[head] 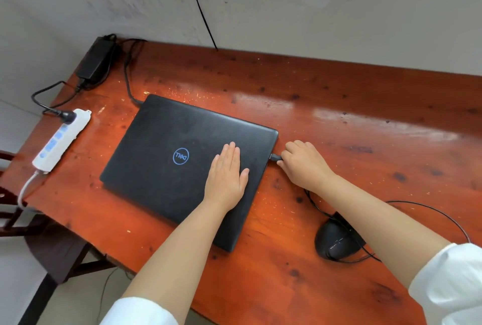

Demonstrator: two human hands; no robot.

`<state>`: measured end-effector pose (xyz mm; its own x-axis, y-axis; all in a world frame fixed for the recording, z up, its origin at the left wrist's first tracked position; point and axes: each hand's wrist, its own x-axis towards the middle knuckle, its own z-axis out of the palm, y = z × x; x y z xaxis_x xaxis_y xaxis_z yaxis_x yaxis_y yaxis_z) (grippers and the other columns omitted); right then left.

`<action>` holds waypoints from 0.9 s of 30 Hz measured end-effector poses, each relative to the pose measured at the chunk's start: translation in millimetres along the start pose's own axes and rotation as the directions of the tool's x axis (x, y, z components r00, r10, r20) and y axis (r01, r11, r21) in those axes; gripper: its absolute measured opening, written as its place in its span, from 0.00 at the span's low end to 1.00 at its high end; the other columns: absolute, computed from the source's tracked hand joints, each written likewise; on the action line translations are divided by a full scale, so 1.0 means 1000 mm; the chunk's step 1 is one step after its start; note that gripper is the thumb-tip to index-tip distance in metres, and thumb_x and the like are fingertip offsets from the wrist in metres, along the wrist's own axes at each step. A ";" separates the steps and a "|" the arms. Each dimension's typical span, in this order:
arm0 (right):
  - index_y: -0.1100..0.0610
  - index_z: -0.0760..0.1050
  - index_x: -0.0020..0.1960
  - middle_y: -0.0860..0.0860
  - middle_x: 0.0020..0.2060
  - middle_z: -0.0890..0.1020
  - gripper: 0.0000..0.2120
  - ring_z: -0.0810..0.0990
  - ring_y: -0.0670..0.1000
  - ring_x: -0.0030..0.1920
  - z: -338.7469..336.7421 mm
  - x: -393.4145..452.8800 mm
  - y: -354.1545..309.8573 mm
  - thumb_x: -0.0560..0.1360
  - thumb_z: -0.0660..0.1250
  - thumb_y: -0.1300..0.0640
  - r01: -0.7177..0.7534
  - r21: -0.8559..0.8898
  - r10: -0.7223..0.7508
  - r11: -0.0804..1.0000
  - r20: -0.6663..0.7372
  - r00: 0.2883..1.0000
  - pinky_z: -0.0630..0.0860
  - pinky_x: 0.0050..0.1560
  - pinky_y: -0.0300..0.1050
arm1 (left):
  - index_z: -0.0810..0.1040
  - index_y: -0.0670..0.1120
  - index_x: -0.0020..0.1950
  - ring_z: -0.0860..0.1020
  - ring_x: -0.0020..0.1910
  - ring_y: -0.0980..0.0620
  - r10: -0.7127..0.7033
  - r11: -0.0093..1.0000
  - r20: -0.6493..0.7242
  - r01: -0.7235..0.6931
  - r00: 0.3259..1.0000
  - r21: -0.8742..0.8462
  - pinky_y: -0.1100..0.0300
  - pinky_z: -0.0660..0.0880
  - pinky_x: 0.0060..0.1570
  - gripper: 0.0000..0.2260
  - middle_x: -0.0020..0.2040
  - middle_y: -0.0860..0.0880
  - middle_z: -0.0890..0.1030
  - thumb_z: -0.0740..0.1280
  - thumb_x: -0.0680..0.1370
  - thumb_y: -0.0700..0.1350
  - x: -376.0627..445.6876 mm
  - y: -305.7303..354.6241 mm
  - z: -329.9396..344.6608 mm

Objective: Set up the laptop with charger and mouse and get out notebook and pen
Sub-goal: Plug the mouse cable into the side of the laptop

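A closed black laptop (167, 163) with a blue round logo lies on the red-brown wooden table (339, 105). My left hand (227, 170) rests flat on its lid, fingers together. My right hand (303, 164) pinches the mouse's black USB plug (275, 157) at the laptop's right edge. The black mouse (335, 241) sits near my right forearm, its thin cable looping around it. The black charger brick (97, 58) lies at the far left corner; its cord reaches the laptop's rear left corner. No notebook or pen is in view.
A white power strip (61, 139) lies on the table's left end with the charger's black plug (66, 116) in it. A dark wooden chair (52, 246) stands off the table's left side. A grey wall with a hanging black cable (200, 9) runs behind.
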<state>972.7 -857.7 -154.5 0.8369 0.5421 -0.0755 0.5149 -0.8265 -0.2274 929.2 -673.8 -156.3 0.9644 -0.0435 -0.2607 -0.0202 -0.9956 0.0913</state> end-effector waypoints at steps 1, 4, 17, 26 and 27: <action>0.63 0.76 0.52 0.58 0.50 0.78 0.14 0.74 0.58 0.52 -0.003 0.000 -0.002 0.80 0.56 0.54 -0.029 -0.013 0.030 0.999 0.038 0.999 0.69 0.49 0.51 | 0.50 0.41 0.75 0.48 0.76 0.49 0.005 1.000 0.001 -0.005 1.000 0.020 0.54 0.47 0.75 0.25 0.78 0.45 0.51 0.50 0.82 0.49 -0.001 0.000 -0.002; 0.61 0.74 0.56 0.56 0.53 0.77 0.16 0.73 0.58 0.55 -0.014 -0.003 -0.011 0.80 0.55 0.50 -0.115 -0.044 0.116 0.992 0.041 0.992 0.70 0.52 0.50 | 0.53 0.43 0.75 0.50 0.76 0.50 0.021 0.992 -0.032 -0.017 0.999 0.126 0.52 0.48 0.75 0.24 0.77 0.46 0.54 0.50 0.81 0.50 -0.016 -0.010 -0.011; 0.61 0.72 0.61 0.56 0.63 0.75 0.15 0.71 0.57 0.62 -0.022 0.014 -0.187 0.78 0.59 0.55 -0.181 -0.022 0.177 0.983 -0.125 0.976 0.69 0.58 0.51 | 0.55 0.42 0.74 0.51 0.76 0.51 0.052 0.996 -0.021 -0.050 0.998 0.070 0.56 0.49 0.74 0.23 0.77 0.46 0.55 0.52 0.81 0.49 -0.107 -0.182 -0.030; 0.60 0.66 0.68 0.58 0.69 0.69 0.20 0.67 0.57 0.68 -0.009 0.019 -0.339 0.78 0.59 0.54 -0.265 0.061 0.272 0.962 -0.159 0.949 0.63 0.66 0.52 | 0.55 0.40 0.74 0.52 0.76 0.48 0.056 0.992 -0.052 -0.049 0.997 0.120 0.54 0.52 0.74 0.24 0.76 0.44 0.56 0.54 0.81 0.49 -0.165 -0.307 -0.065; 0.60 0.64 0.69 0.57 0.70 0.67 0.21 0.65 0.56 0.69 -0.006 0.019 -0.349 0.79 0.57 0.53 -0.275 0.044 0.279 0.960 -0.142 0.950 0.61 0.67 0.51 | 0.55 0.40 0.74 0.52 0.76 0.48 0.049 0.992 -0.054 -0.042 0.997 0.117 0.53 0.51 0.74 0.24 0.76 0.43 0.56 0.54 0.81 0.49 -0.172 -0.316 -0.066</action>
<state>810.1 -560.1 -70.6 0.9649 0.2627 0.0032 0.2558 -0.9364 -0.2404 787.0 -346.3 -76.8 0.9752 -0.0874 -0.2036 -0.0915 -0.9957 -0.0112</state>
